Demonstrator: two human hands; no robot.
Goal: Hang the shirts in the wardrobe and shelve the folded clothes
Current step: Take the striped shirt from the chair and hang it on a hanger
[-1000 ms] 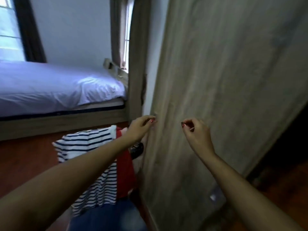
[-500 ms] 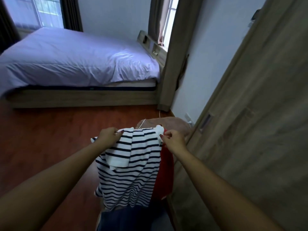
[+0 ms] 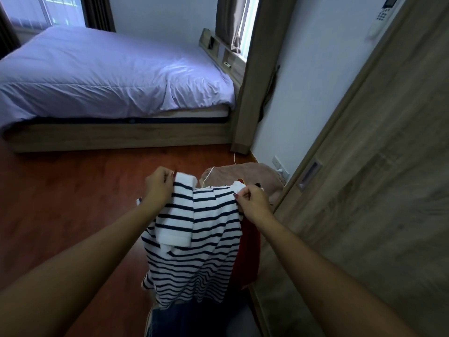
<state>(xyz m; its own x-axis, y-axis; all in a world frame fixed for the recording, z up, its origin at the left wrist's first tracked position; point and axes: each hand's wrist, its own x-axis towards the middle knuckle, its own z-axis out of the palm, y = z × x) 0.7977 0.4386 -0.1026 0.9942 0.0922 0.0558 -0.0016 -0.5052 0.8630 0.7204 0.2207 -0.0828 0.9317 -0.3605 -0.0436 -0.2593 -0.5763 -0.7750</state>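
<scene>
Two hands, one striped shirt [image 3: 194,239] held up by its top edge!
Head view: left hand [image 3: 159,184] pinches it at eleven o'clock, right hand [image 3: 252,200] pinches at one o'clock. The shirt hangs dead centre over one red garment [image 3: 250,251], with one wardrobe door [image 3: 364,215] at three o'clock.

A striped shirt [image 3: 194,239] of soft, matt knit cloth fills centre frame, with a plain red cloth garment [image 3: 250,251] at its 3 o'clock and heavier blue cloth [image 3: 194,319] at 6 o'clock. The floor [image 3: 60,203] is reddish-brown wood with a faint sheen. At 11 o'clock, a lilac bedcover [image 3: 109,76] of smooth, lightly creased fabric tops a bed frame [image 3: 116,137] in matt wood grain. The wardrobe door [image 3: 376,190] at 3 o'clock shows similar matt grain, and its recessed handle [image 3: 309,175] looks like dull grey metal.
</scene>
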